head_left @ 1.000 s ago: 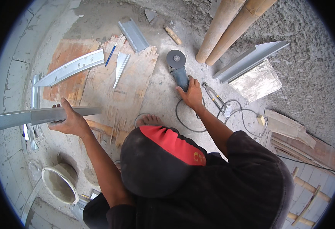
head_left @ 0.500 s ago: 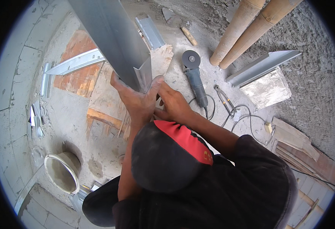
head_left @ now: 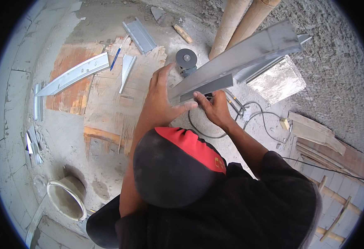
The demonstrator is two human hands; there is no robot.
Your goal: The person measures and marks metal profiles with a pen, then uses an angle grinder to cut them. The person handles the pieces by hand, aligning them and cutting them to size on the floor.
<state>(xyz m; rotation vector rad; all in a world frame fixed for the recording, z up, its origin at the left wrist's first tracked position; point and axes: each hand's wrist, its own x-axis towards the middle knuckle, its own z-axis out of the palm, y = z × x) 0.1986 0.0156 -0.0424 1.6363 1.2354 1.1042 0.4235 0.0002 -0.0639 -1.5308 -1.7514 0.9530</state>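
A long grey metal channel (head_left: 248, 56) slants from in front of my hands up toward the right, with a cut flange (head_left: 209, 87) along its near end. My right hand (head_left: 218, 108) grips this near end from below, its thumb against the flange. Beside the channel's left tip is my left hand (head_left: 159, 97), fingers spread and thumb stretched out; whether its palm touches the metal I cannot tell. Beneath the channel lies an angle grinder (head_left: 186, 59), its disc showing and most of its body hidden.
Wooden boards (head_left: 107, 99) on the floor bear a blue pen (head_left: 115, 59) and metal offcuts (head_left: 128, 68). A bucket (head_left: 68, 199) stands at lower left. Bamboo poles (head_left: 248, 20) rise at the back. Pliers-like tool (head_left: 238, 103) and cable (head_left: 265, 118) lie at right.
The metal channel has swung from the upper left to the upper right. My left hand has let go and opened; my right hand has moved right with the channel.
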